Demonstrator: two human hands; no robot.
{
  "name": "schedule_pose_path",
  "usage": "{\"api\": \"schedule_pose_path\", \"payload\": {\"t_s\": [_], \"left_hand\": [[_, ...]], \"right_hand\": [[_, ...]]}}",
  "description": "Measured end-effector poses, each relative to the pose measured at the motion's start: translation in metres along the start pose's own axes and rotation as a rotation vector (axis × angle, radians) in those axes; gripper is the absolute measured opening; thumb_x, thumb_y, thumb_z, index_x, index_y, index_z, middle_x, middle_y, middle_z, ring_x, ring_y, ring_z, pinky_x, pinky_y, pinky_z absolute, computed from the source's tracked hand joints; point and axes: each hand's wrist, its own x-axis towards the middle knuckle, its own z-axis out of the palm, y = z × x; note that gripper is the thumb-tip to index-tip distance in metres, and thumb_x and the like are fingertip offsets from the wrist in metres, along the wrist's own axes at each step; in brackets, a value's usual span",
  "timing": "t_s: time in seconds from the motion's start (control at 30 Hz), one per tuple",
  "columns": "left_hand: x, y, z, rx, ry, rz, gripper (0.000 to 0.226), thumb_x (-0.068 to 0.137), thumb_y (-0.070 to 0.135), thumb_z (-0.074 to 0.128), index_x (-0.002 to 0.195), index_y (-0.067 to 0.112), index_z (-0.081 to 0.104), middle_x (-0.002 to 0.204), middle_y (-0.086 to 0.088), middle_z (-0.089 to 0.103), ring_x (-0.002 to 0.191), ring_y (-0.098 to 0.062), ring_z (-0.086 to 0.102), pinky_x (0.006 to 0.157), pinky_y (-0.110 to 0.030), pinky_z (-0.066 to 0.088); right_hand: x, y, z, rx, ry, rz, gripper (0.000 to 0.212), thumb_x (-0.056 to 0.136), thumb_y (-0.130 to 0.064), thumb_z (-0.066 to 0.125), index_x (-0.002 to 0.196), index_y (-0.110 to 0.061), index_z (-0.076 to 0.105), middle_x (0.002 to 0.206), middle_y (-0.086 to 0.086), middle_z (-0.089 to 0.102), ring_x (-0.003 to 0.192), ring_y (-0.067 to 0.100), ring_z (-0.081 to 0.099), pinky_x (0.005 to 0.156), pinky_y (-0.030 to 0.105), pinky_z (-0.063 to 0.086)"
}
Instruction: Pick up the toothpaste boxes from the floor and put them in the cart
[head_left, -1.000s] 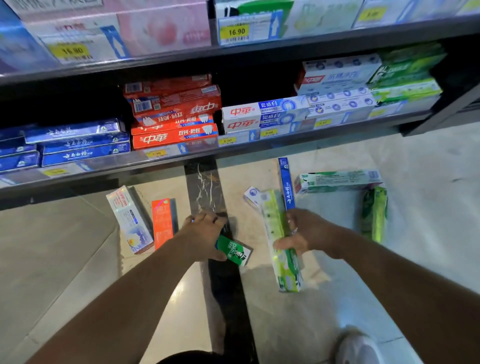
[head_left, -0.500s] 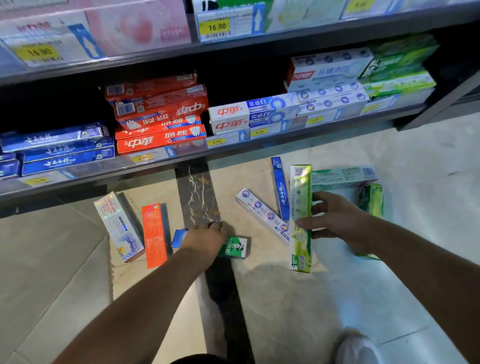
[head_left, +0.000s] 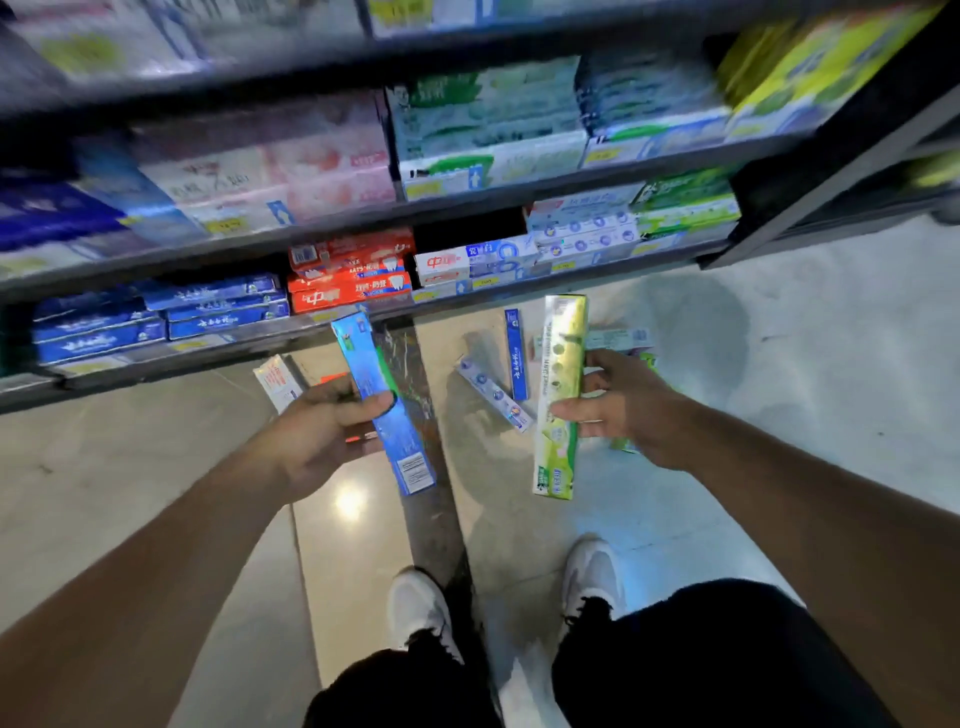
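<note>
Gripping a glossy blue toothpaste box (head_left: 383, 402), left hand (head_left: 317, 431) fingers curl round it; right hand (head_left: 626, 408) pinches a long yellow-green toothpaste box (head_left: 560, 395). Both clear the polished floor (head_left: 779, 374), near the shelf edge (head_left: 467, 299).

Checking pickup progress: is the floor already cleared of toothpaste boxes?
No, a narrow blue toothpaste box and a white box with blue dots lie on the floor, while the left hand and right hand each hold one.
</note>
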Motion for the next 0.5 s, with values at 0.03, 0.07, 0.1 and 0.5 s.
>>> {"api": "schedule_pose_path", "payload": {"t_s": [0.03,0.07,0.1,0.5], "left_hand": [[-0.028,0.020,0.006,0.008,0.001,0.008,0.036,0.080,0.011,0.069,0.117,0.010,0.067,0.113,-0.009,0.072,0.087,-0.020,0.071,0.071,-0.030,0.061],[-0.058,0.041,0.013,0.018,0.000,0.015,0.034,0.082,0.010,0.068,0.116,0.010,0.067,0.113,-0.009,0.072,0.086,-0.019,0.071,0.070,-0.030,0.060],[-0.089,0.064,0.021,0.039,-0.006,0.025,0.034,0.083,0.011,0.068,0.117,0.010,0.067,0.113,-0.009,0.072,0.087,-0.020,0.071,0.072,-0.031,0.061],[-0.367,0.294,0.128,0.403,-0.141,0.212,0.045,0.071,0.022,0.086,0.110,0.009,0.067,0.104,-0.012,0.074,0.082,-0.014,0.072,0.070,-0.028,0.058]], "right_hand": [[-0.027,-0.021,-0.002,0.000,-0.009,-0.002,0.054,0.075,0.011,0.077,0.124,-0.003,0.056,0.101,0.012,0.070,0.085,0.022,0.072,0.066,0.031,0.061],[-0.055,-0.042,-0.003,0.001,-0.019,-0.007,0.054,0.075,0.012,0.076,0.123,-0.003,0.056,0.100,0.013,0.070,0.082,0.020,0.072,0.061,0.027,0.059],[-0.084,-0.065,-0.004,0.003,-0.027,-0.016,0.053,0.075,0.013,0.076,0.122,-0.003,0.057,0.097,0.011,0.071,0.078,0.017,0.071,0.057,0.024,0.057],[-0.389,-0.271,-0.033,0.094,0.019,-0.219,0.045,0.083,0.006,0.072,0.123,-0.010,0.061,0.094,-0.001,0.073,0.083,0.011,0.074,0.064,0.023,0.057]]}}
